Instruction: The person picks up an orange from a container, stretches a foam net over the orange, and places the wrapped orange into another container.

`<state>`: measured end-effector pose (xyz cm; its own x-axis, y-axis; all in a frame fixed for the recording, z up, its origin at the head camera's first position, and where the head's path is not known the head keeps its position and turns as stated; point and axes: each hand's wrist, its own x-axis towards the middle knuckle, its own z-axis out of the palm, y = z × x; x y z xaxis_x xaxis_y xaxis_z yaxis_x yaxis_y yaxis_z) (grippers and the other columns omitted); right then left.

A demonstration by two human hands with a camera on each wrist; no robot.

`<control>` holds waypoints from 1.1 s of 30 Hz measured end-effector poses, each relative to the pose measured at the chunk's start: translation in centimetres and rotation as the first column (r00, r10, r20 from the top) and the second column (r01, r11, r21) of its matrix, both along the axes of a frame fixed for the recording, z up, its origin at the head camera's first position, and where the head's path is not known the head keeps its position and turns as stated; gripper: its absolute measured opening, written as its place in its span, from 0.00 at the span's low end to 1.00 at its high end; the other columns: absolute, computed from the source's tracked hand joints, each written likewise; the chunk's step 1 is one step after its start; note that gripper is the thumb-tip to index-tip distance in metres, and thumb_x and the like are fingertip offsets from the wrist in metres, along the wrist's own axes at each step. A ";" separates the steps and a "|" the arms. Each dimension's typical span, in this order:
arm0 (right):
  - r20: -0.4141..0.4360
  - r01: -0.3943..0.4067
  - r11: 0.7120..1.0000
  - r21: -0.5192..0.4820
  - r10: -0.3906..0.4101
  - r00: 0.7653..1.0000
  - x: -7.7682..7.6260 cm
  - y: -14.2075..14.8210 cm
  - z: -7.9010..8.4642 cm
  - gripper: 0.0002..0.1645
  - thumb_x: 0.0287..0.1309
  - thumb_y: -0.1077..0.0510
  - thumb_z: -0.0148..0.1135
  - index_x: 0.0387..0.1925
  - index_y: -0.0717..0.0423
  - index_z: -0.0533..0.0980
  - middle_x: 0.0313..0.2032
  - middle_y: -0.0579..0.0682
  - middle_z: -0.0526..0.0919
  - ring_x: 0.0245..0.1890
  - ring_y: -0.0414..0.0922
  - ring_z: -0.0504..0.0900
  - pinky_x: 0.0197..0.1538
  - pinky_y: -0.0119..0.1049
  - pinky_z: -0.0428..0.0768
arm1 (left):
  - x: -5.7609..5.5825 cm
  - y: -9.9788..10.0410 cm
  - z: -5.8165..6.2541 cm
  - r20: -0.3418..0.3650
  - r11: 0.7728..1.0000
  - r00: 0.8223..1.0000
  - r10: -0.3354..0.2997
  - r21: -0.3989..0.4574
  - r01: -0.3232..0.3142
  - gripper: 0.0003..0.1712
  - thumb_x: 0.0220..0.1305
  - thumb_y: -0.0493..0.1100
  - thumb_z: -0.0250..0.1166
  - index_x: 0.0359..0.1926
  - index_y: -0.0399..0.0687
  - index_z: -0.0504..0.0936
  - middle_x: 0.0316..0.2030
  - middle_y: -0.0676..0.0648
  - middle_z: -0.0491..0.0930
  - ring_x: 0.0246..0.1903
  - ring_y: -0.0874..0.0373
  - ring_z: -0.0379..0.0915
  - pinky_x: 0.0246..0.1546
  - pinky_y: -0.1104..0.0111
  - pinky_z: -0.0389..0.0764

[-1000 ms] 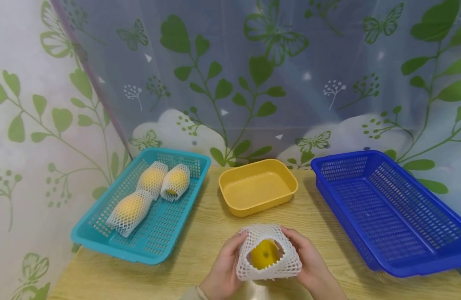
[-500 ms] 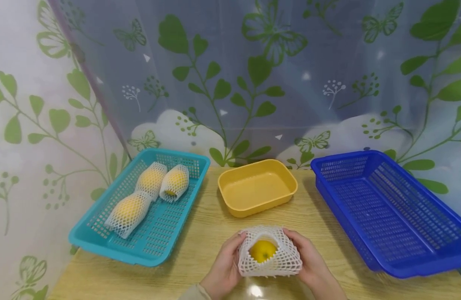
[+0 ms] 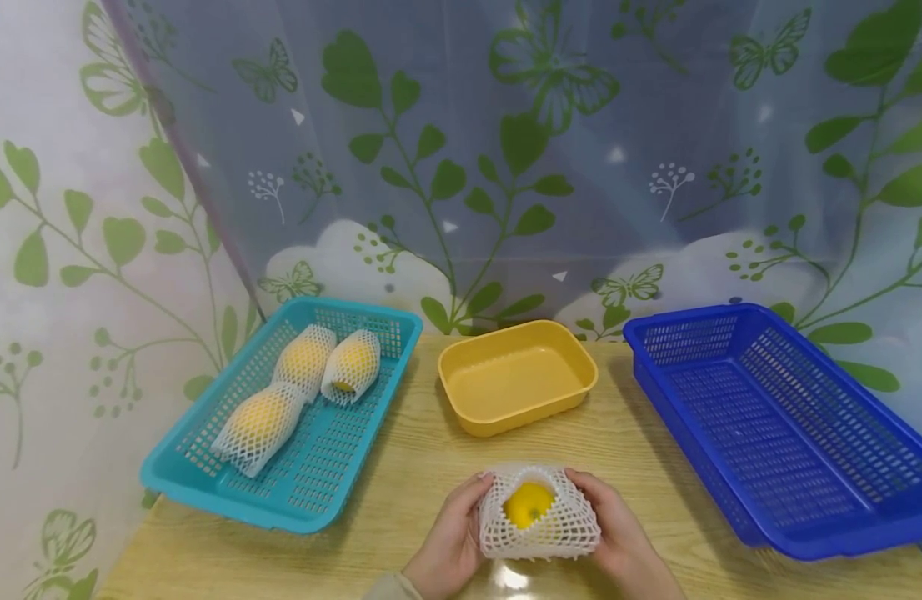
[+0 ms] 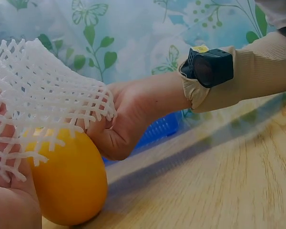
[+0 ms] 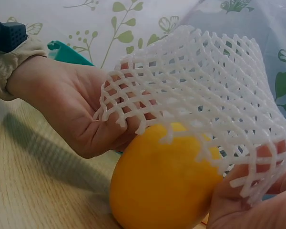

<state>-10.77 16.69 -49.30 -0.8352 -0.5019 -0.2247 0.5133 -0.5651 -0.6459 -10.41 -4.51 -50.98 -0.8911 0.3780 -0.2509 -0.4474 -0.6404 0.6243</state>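
A smooth oval yellow fruit (image 5: 164,181) stands on the wooden table between the two hands. White foam netting (image 3: 539,533) covers its upper part, and the fruit's top shows through the net's opening in the head view. The left hand (image 3: 453,533) grips the net's left side, its fingers partly inside the mesh in the right wrist view. On the other side the right hand (image 3: 622,533) holds the net's right edge, stretching it wide. Below the net's ragged lower rim, the fruit's lower part is bare in both wrist views.
A teal basket (image 3: 318,500) on the left holds three net-wrapped yellow fruits (image 3: 258,421). Behind the hands sits a yellow tub (image 3: 517,375). At the right stands a blue basket (image 3: 746,433). A leaf-patterned curtain (image 3: 461,167) hangs behind the table.
Both hands have moved slightly down toward the table with the net. The net sits lower around the fruit, and its opening looks smaller. Baskets and tub have stayed put.
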 end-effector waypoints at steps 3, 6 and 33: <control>0.006 0.000 1.000 0.013 0.000 1.000 0.0 0.0 -0.3 0.24 0.78 0.55 0.34 0.40 0.52 0.79 0.37 0.44 0.83 0.39 0.37 0.81 0.47 0.30 0.79 | 0.1 0.0 -0.3 -0.004 1.000 1.000 0.001 -0.003 -0.001 0.18 0.75 0.44 0.52 0.57 0.36 0.65 0.49 0.46 0.78 0.50 0.57 0.78 0.57 0.63 0.76; 0.008 0.003 1.000 0.020 -0.004 1.000 0.0 0.0 -0.5 0.24 0.78 0.55 0.34 0.40 0.52 0.79 0.37 0.44 0.83 0.39 0.37 0.81 0.47 0.30 0.79 | 0.0 0.0 -0.6 -0.004 1.000 1.000 -0.003 -0.007 0.003 0.19 0.75 0.44 0.53 0.58 0.35 0.65 0.49 0.45 0.77 0.51 0.56 0.78 0.57 0.62 0.76; -0.110 0.342 0.751 0.564 -0.343 0.933 -0.1 -1.9 -2.8 0.14 0.72 0.60 0.49 0.44 0.68 0.75 0.34 0.48 0.78 0.35 0.39 0.76 0.38 0.31 0.78 | 0.0 0.6 -1.9 -0.086 0.868 0.989 0.121 -0.474 -0.148 0.11 0.71 0.42 0.57 0.31 0.44 0.67 0.27 0.50 0.69 0.24 0.62 0.68 0.19 0.73 0.73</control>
